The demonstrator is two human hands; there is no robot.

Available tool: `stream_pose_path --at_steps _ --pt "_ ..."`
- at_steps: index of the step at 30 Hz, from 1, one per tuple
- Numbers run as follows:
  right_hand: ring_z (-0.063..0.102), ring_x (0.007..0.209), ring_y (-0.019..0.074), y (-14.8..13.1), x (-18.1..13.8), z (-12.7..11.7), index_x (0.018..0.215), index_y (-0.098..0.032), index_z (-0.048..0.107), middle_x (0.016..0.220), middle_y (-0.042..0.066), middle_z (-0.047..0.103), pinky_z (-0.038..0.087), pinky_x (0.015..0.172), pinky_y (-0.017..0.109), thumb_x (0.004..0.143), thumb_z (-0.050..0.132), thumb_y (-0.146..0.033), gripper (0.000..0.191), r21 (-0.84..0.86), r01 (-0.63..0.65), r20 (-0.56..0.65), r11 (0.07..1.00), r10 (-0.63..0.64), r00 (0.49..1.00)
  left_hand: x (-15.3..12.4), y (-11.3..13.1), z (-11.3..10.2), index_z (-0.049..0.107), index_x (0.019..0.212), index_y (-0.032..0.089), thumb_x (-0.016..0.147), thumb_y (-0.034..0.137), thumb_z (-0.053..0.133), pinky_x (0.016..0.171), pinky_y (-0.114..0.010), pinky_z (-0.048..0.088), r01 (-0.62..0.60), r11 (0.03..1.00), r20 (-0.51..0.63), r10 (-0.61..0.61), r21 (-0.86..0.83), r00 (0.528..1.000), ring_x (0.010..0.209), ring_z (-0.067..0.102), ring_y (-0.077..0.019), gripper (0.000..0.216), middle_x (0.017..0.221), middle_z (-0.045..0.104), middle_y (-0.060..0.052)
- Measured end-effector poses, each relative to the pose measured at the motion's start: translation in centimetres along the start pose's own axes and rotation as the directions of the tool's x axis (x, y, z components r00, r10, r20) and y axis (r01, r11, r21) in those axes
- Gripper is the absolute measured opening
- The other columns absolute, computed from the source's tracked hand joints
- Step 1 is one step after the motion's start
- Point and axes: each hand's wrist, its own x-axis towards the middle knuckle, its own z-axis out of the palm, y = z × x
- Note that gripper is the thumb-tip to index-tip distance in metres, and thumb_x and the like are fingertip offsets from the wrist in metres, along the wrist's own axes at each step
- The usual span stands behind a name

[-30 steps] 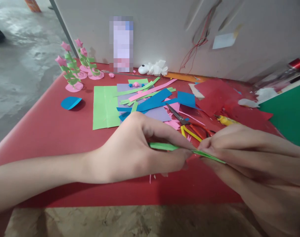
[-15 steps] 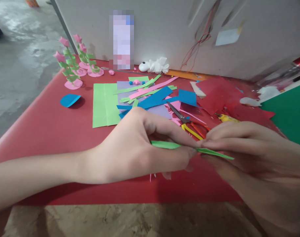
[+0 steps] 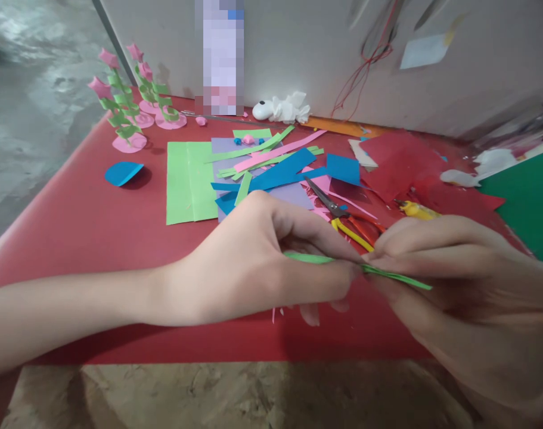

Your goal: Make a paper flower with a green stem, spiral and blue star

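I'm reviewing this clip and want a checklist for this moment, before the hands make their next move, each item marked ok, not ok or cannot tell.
1. Left hand pinching the green paper strip: ok.
2. Right hand at the strip, beside the left fingertips: ok.
3. Right thumb and fingers pressing firmly on the strip: cannot tell.
4. Whole strip visible: not ok, the left fingers cover its middle.
5. Scissors lying on the red table, out of both hands: ok.
6. Loose paper sorted by colour: not ok, blue, pink and green strips overlap on the purple sheet.
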Motion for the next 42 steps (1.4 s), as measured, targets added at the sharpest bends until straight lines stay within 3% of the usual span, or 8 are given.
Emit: stream_pose_path --at_steps 13,19,26,31,37,42 --pt "0.055 0.076 0.0015 0.00 -0.52 -0.25 0.083 -0.024 0.063 0.081 -0.007 0.060 0.048 0.062 0.013 0.072 0.066 -0.009 0.019 0.047 -0.152 -0.008 0.987 0.152 0.988 0.13 0.10 -0.25 0.065 0.062 0.015 0.070 0.006 0.059 0.042 -0.006 0.049 -0.069 0.998 -0.022 0.069 0.015 0.997 0.043 0.058 -0.0020 0.013 0.051 0.062 0.010" --pt "0.057 0.074 0.0080 0.06 -0.85 -0.35 0.083 -0.027 0.066 0.082 -0.002 0.060 0.045 0.048 0.021 0.073 0.066 -0.013 0.017 0.029 -0.232 -0.039 0.972 0.233 0.972 0.03 0.23 -0.30 0.066 0.062 0.016 0.070 0.009 0.062 0.042 -0.006 0.049 -0.074 0.997 -0.032 0.074 0.014 0.997 0.042 0.058 -0.0024 0.011 0.052 0.064 0.009" --pt "0.057 0.073 0.0045 0.20 -0.34 -0.10 0.077 -0.023 0.060 0.078 -0.003 0.059 0.049 0.053 0.015 0.074 0.063 -0.008 0.016 0.154 -0.180 0.016 0.971 0.180 0.984 0.18 0.25 -0.28 0.064 0.059 0.016 0.071 0.010 0.061 0.043 -0.007 0.049 -0.063 0.998 -0.012 0.063 -0.010 0.998 0.044 0.058 -0.0025 0.013 0.052 0.063 0.009" --pt "0.058 0.068 0.0054 0.10 -0.14 -0.25 0.074 -0.021 0.061 0.075 -0.003 0.058 0.053 0.053 0.016 0.075 0.061 -0.005 0.016 0.241 -0.216 0.038 0.946 0.213 0.976 0.13 0.19 -0.29 0.065 0.061 0.017 0.071 0.010 0.061 0.044 -0.008 0.051 -0.076 0.997 -0.018 0.076 -0.027 0.997 0.044 0.059 -0.0031 0.012 0.055 0.065 0.009" --pt "0.061 0.064 0.0084 0.26 -0.24 -0.37 0.081 -0.021 0.066 0.081 -0.001 0.059 0.051 0.045 0.021 0.078 0.057 -0.007 0.017 0.228 -0.289 0.060 0.930 0.283 0.957 0.13 0.29 -0.53 0.067 0.065 0.018 0.073 0.008 0.055 0.045 -0.004 0.048 -0.149 0.988 -0.024 0.149 -0.032 0.989 0.045 0.059 0.0000 0.018 0.057 0.064 0.014" --pt "0.059 0.060 0.0086 0.42 -0.17 -0.58 0.073 -0.020 0.065 0.077 0.000 0.057 0.048 0.042 0.021 0.077 0.058 -0.006 0.016 0.230 -0.287 0.042 0.930 0.286 0.957 -0.09 0.06 -0.61 0.071 0.069 0.021 0.075 0.010 0.061 0.046 -0.005 0.049 -0.286 0.951 -0.059 0.294 0.116 0.954 0.050 0.061 -0.0017 0.016 0.062 0.069 0.010"
